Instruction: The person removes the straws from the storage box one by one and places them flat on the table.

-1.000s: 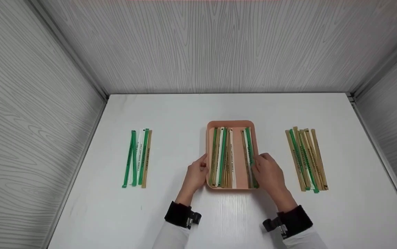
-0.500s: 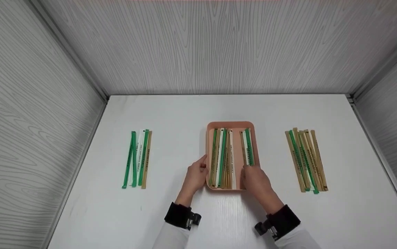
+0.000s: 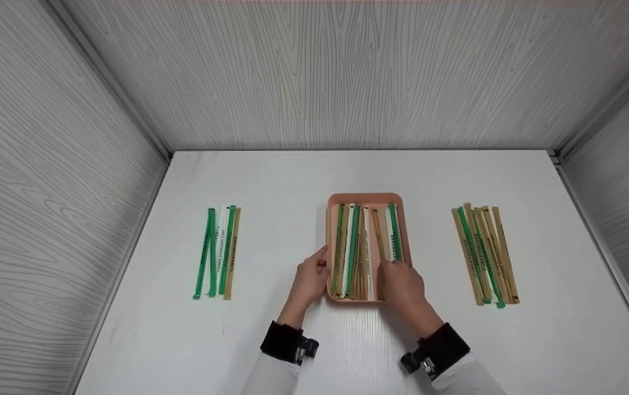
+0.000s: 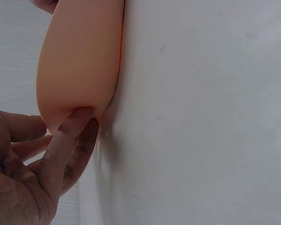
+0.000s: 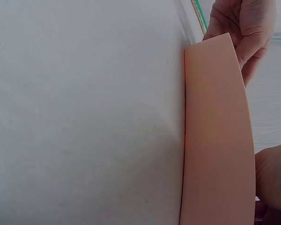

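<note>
A shallow pink tray [image 3: 365, 196] holds long, thin sticks in printed green, white and brown wrappers. My left hand [image 3: 311, 280] grips the tray at its near left corner; in the left wrist view, fingers [image 4: 61, 154] press against the outer wall. Over the tray's near right part, my right hand [image 3: 403, 285] pinches a brown wrapped stick [image 3: 378, 233] by its lower portion, which the hand hides. This stick lies between the left bunch [image 3: 350, 252] and a few green and white sticks [image 3: 394, 233] along the right wall. In the right wrist view, the tray wall partly hides the right hand [image 5: 274, 180].
On the white table [image 3: 281, 181], a small group of wrapped sticks [image 3: 218, 252] lies left of the tray. A larger group [image 3: 487, 255] lies to the right, mostly brown. Grey wood-grain panels [image 3: 314, 77] enclose the table's back and sides.
My right hand has moved left from the tray's right edge into it. The brown stick has shifted left, away from the green and white ones. The left hand and tray stay put.
</note>
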The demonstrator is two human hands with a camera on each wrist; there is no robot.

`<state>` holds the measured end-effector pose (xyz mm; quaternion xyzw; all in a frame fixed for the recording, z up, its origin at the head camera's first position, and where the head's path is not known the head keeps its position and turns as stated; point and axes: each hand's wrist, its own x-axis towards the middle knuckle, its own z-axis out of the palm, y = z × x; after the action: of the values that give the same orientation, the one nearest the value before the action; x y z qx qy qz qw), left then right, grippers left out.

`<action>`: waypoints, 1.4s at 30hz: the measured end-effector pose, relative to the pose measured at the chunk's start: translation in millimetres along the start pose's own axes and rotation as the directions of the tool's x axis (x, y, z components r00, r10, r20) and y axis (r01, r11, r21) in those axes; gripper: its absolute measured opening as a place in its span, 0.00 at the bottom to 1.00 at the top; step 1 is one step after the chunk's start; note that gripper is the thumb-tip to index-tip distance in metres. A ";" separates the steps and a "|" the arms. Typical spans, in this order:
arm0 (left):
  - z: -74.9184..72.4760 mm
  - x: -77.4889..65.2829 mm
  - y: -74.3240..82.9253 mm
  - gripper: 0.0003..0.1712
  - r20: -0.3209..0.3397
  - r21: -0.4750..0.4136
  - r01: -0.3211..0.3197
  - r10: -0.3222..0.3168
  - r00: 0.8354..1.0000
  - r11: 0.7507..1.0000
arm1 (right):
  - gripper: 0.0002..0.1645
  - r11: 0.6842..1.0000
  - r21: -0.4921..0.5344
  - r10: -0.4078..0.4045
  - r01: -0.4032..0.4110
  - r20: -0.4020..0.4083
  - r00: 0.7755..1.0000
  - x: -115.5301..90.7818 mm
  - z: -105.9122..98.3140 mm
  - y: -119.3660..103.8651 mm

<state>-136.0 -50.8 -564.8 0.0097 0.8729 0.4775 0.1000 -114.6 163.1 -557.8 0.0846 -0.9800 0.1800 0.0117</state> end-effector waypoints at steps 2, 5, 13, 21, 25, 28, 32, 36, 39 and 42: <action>-0.2 0.1 0.8 0.31 -0.001 -0.002 0.003 -0.003 1.000 1.000 | 0.06 1.000 0.012 0.006 -0.006 -0.005 1.000 0.2 0.5 -0.3; -0.6 -0.1 1.4 0.31 0.000 -0.007 0.006 -0.006 1.000 1.000 | 0.04 0.999 0.031 0.014 -0.014 -0.011 1.000 0.2 0.9 -0.6; -0.4 0.7 -0.7 0.31 0.001 -0.010 0.006 -0.006 1.000 1.000 | 0.06 0.996 0.089 0.027 -0.028 0.013 1.000 2.2 0.4 0.8; -0.4 -2.3 -0.2 0.31 0.002 -0.006 0.008 -0.008 1.000 1.000 | 0.05 0.993 0.100 0.063 -0.068 0.057 0.996 2.5 -7.8 2.0; -0.4 -2.5 -0.3 0.31 0.002 0.001 0.003 -0.003 1.000 1.000 | 0.05 0.988 0.133 0.072 -0.077 0.045 0.996 2.0 -15.3 0.8; -0.2 -1.9 -0.1 0.31 -0.001 0.003 0.010 -0.010 1.000 1.000 | 0.09 0.982 0.163 0.088 -0.094 0.043 0.995 1.4 -21.6 1.4; -0.1 -1.6 0.2 0.31 0.002 0.002 0.016 -0.016 1.000 1.000 | 0.14 0.975 0.182 0.119 -0.130 0.069 0.990 -0.3 -32.7 5.8; -0.3 -1.6 0.7 0.31 0.004 -0.010 0.017 -0.016 1.000 1.000 | 0.17 0.973 0.191 0.124 -0.131 0.049 0.991 -2.8 -45.6 16.8; -0.5 -1.3 0.8 0.31 0.003 -0.014 0.011 -0.011 1.000 1.000 | 0.17 0.975 0.189 0.122 -0.120 0.000 0.992 -5.9 -56.1 30.1; -0.4 -0.6 0.4 0.31 0.000 -0.006 0.009 -0.009 1.000 1.000 | 0.17 0.976 0.185 0.122 -0.114 -0.035 0.992 -10.2 -66.6 46.4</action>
<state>-135.5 -50.9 -564.2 0.0056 0.8714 0.4797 0.1022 -112.9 231.1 -512.3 0.0227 -0.9621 0.2712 0.0156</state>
